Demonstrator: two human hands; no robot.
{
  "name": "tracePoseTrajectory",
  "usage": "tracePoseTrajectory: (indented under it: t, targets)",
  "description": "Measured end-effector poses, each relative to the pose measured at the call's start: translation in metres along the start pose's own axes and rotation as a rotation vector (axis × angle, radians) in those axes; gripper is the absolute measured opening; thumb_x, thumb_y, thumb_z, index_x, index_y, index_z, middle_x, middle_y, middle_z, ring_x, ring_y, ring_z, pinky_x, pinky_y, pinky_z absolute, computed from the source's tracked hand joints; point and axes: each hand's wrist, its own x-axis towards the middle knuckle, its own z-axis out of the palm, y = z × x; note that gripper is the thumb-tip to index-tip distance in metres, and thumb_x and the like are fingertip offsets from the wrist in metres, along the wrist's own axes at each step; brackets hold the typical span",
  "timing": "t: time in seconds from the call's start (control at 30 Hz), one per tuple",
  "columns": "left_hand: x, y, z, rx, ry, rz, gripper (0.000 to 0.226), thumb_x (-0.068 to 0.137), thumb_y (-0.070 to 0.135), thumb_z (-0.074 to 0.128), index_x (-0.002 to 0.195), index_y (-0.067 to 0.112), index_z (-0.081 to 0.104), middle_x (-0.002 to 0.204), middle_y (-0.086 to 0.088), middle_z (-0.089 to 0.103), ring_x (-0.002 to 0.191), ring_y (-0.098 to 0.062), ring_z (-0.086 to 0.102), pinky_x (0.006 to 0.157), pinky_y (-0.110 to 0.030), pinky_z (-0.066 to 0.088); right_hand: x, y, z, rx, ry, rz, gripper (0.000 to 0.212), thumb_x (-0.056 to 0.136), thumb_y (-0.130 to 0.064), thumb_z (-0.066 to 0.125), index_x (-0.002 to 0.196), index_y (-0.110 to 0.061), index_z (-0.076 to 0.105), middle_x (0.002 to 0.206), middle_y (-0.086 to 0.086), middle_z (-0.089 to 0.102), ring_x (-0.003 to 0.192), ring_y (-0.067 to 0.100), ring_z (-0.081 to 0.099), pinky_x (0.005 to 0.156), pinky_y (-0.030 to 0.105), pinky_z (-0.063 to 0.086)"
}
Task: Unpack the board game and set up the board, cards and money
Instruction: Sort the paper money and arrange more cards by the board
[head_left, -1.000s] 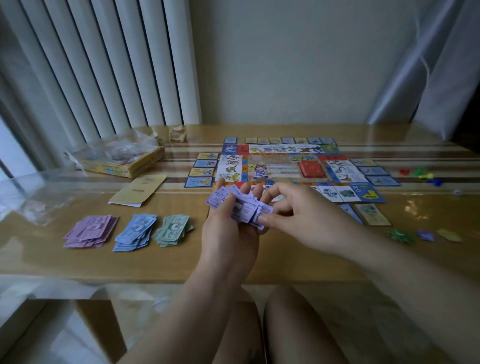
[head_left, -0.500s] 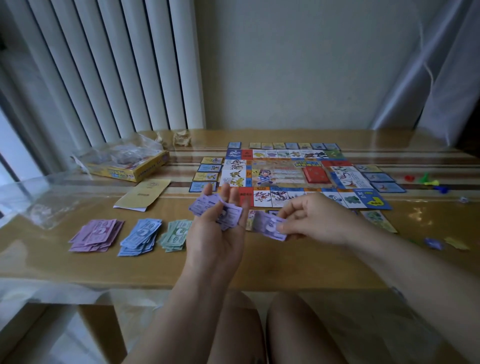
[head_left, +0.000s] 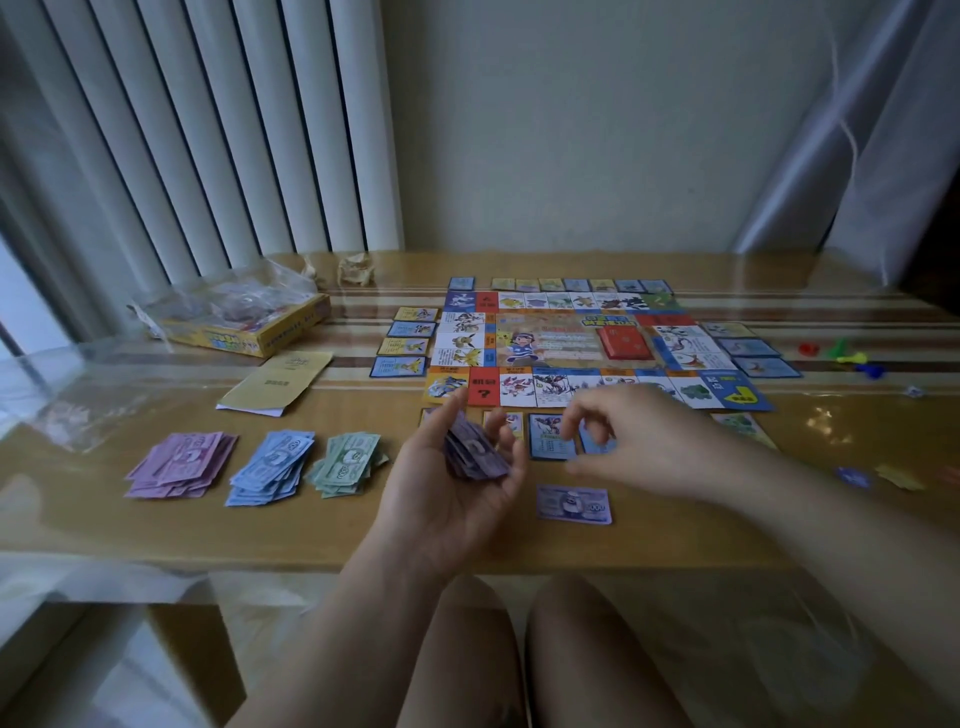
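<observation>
The left hand (head_left: 457, 493) is lying palm up over the near part of the table (head_left: 311, 535), and its fingers are curling around a stack (head_left: 474, 452) of purple notes. The right hand (head_left: 639, 441) is hovering just to the right of it. Its fingers are loosely bent and a little apart, and they seem to be holding nothing, though the blur is making this less sure.

One purple note (head_left: 573, 504) is lying flat on the table, alone, on the near side of the right hand and just to the right of the left palm. Its long side is running from left to right. The board (head_left: 550, 338) is lying open farther away, with cards (head_left: 408, 348) around it, and three money piles (head_left: 272, 465) are lying in a row at the left.

I am judging that the sorting of money is now going on and is nearly finishing. The next move is depending on one relation: the stack is lying to the left of the right hand, across a small gap, and its long axis is pointing from far-left to near-right, so its near end is facing the right fingers. The right hand is the free one, so it is probably pinching the top note there next and dropping it on the single note below.
</observation>
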Motion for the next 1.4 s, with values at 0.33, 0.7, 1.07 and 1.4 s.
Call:
tracePoseTrajectory:
  t: [0.33,0.7,1.07,1.4]
  targets:
    - [0.008,-0.008,0.024,0.274,-0.250,-0.219,0.056,0.088,0.051,0.040,0.080,0.008,0.076,0.081,-0.007,0.064,0.063,-0.013,0.060,0.065,-0.024,0.040,0.011,-0.016,-0.031,-0.077,-0.089,-0.210,0.091,0.067,-0.056,0.075,0.143,-0.039,0.029,0.141,-0.009,0.037,0.132,0.011,0.030,0.109,0.034,0.033]
    - [0.054,-0.006,0.082,0.404,-0.248,-0.152,0.047,0.099,0.032,0.034,0.098,-0.001,0.068,0.098,-0.016,0.072,0.080,-0.019,0.071,0.074,-0.033,0.057,0.043,0.022,-0.074,0.169,-0.016,-0.140,0.064,0.079,-0.028,0.075,0.137,-0.032,0.046,0.120,-0.014,0.056,0.099,0.000,0.059,0.088,0.024,0.050]
    - [0.154,-0.037,0.160,0.596,-0.032,-0.129,0.027,0.100,0.012,0.042,0.118,-0.005,0.055,0.123,-0.019,0.057,0.096,-0.025,0.064,0.057,-0.030,0.055,0.100,0.119,-0.078,0.810,0.384,0.260,0.018,0.077,-0.014,0.076,0.090,-0.012,0.064,0.088,0.010,0.067,0.085,0.030,0.066,0.086,0.050,0.053]
    - [0.214,-0.068,0.186,0.594,-0.053,-0.193,0.025,0.101,0.012,0.041,0.118,-0.003,0.052,0.120,-0.015,0.062,0.096,-0.022,0.062,0.069,-0.030,0.052,0.103,0.272,-0.110,0.524,0.488,0.564,0.016,0.087,-0.013,0.066,0.097,-0.002,0.071,0.092,0.011,0.070,0.081,0.017,0.060,0.068,0.025,0.040]
